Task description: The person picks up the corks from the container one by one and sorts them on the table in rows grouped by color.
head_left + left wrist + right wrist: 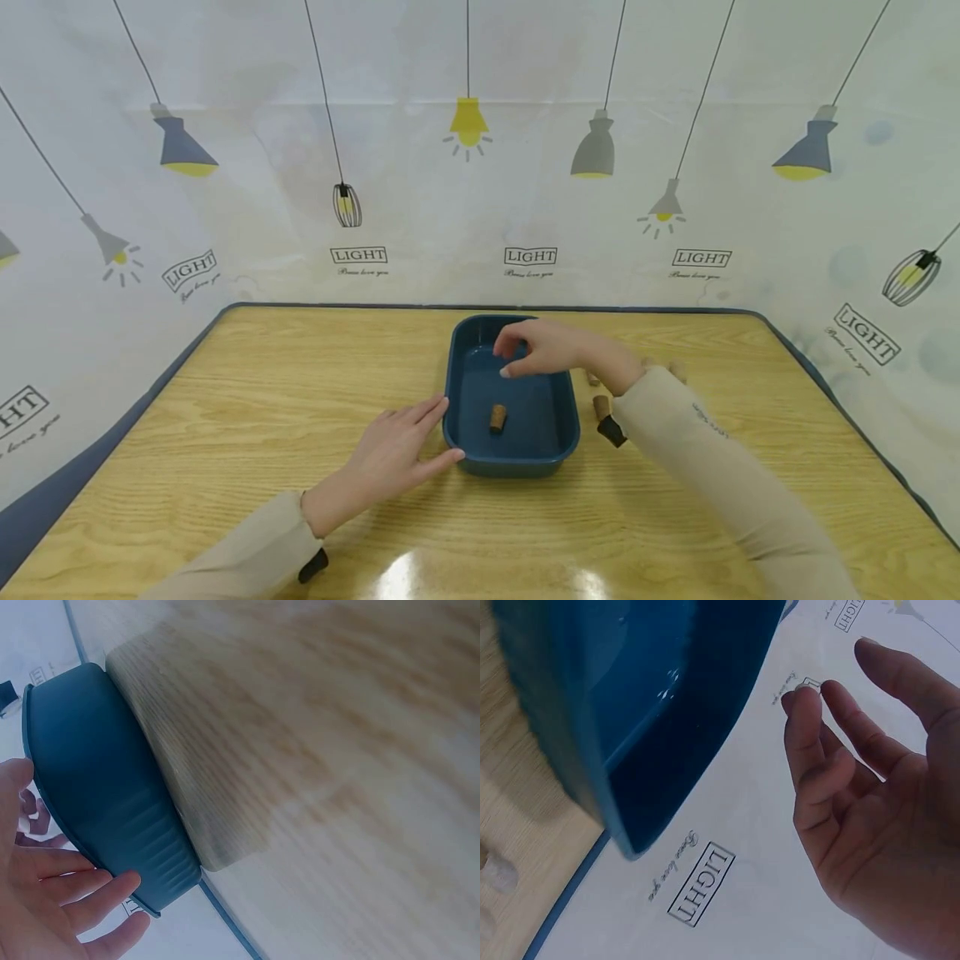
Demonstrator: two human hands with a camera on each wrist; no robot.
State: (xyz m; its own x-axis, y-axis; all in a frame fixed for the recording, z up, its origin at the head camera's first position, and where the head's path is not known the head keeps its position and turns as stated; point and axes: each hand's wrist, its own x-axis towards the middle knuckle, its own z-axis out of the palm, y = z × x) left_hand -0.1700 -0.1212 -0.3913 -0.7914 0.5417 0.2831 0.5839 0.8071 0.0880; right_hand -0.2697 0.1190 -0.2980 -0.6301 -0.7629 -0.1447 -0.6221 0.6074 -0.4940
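Note:
A blue rectangular tray (512,468) stands on the wooden table, with one brown cork (498,418) lying inside near its front end. My left hand (397,450) rests its fingertips and thumb against the tray's left rim and front left corner. In the left wrist view those fingers (82,889) lie fairly straight along the tray's rim. Above the far part of the tray hovers my right hand (542,346), its fingers loosely bent. The right wrist view shows a gap between its thumb (900,671) and fingers, with nothing held.
Right of the tray, near the right forearm, lie several corks, one cork (602,407) closest to the tray's side and another cork (677,371) farther out, partly hidden by the sleeve. A wall covering (420,283) printed with lamps borders the table's back and sides.

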